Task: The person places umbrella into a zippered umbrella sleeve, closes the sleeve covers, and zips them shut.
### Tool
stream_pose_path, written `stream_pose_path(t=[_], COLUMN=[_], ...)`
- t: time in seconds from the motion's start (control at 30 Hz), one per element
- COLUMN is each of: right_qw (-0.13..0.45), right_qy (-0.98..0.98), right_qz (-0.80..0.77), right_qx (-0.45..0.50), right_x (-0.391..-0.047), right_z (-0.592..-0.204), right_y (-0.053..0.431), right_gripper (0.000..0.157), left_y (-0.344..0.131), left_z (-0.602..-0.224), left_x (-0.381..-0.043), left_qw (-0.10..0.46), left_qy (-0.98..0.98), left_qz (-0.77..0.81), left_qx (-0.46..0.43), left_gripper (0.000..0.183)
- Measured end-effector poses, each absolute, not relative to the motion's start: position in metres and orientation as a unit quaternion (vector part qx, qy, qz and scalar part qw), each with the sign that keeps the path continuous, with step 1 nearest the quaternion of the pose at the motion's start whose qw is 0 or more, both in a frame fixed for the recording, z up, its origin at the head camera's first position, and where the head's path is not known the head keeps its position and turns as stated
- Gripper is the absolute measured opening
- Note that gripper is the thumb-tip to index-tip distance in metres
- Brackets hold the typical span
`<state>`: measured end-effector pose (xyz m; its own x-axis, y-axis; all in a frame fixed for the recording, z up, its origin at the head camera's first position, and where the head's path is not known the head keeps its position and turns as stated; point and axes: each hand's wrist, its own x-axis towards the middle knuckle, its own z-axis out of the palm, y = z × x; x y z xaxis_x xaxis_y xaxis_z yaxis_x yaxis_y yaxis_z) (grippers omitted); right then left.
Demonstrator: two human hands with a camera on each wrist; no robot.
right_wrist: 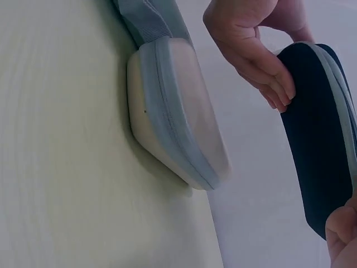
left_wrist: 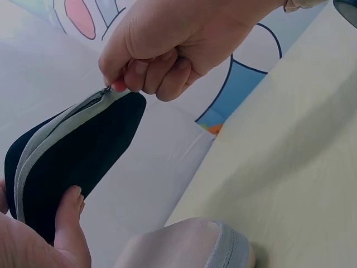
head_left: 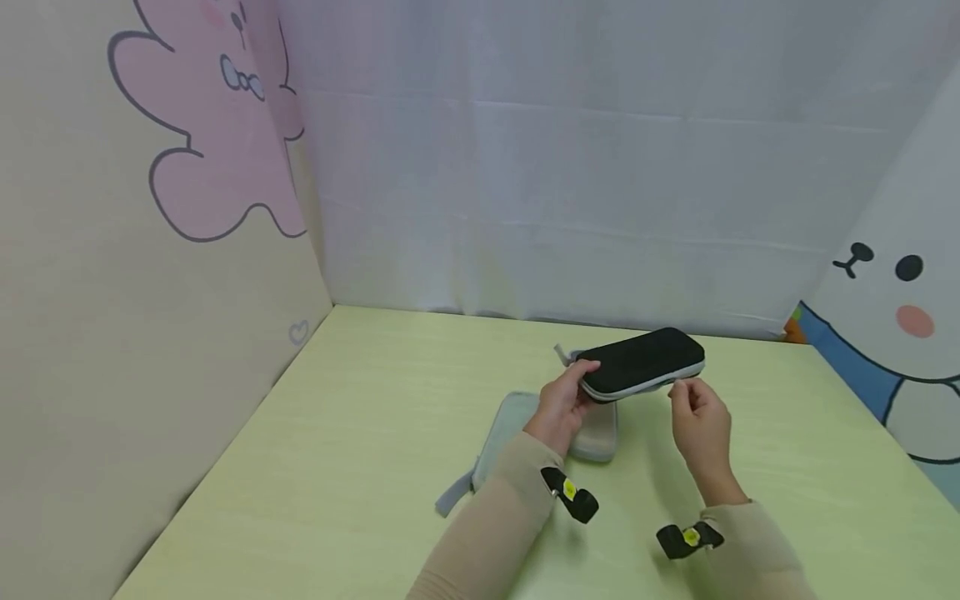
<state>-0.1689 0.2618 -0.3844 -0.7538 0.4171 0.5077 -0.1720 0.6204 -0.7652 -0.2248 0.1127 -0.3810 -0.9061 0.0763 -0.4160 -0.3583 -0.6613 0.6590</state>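
My left hand holds a black zip case by its left end, thumb on top, raised above the table. The case is long and rounded, with a light grey zipper band along its side. At the case's near right corner, my right hand pinches the zipper pull, its other fingers curled in. In the left wrist view, the zipper band is parted along part of its length. The case's inside cannot be seen. Below the left hand, a beige zip case with a grey-blue zipper band lies on the table.
A pale green case with a grey strap lies left of the beige one, partly hidden by the left forearm. The light yellow table meets a white curtain behind and printed cartoon walls at both sides.
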Motion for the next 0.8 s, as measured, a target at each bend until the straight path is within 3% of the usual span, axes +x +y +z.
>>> stream_pose_path(t=[0.33, 0.53, 0.8], right_qw=[0.445, 0.419, 0.427], right_qy=[-0.843, -0.859, -0.842], right_qz=[0.291, 0.246, 0.309], right_qx=[0.083, 0.160, 0.113], right_x=[-0.169, -0.169, -0.170], right_z=[-0.380, -0.388, -0.395], right_y=[0.270, 0.263, 0.248], right_gripper=[0.012, 0.016, 0.011], left_y=[0.112, 0.113, 0.116], left_z=[-0.380, -0.381, -0.383], left_x=[-0.226, -0.224, -0.222], left_qw=[0.114, 0.101, 0.088], left_qy=[0.382, 0.392, 0.372], left_qz=[0.899, 0.896, 0.903], left_qx=[-0.181, -0.185, -0.195], left_gripper=[0.031, 0.031, 0.029])
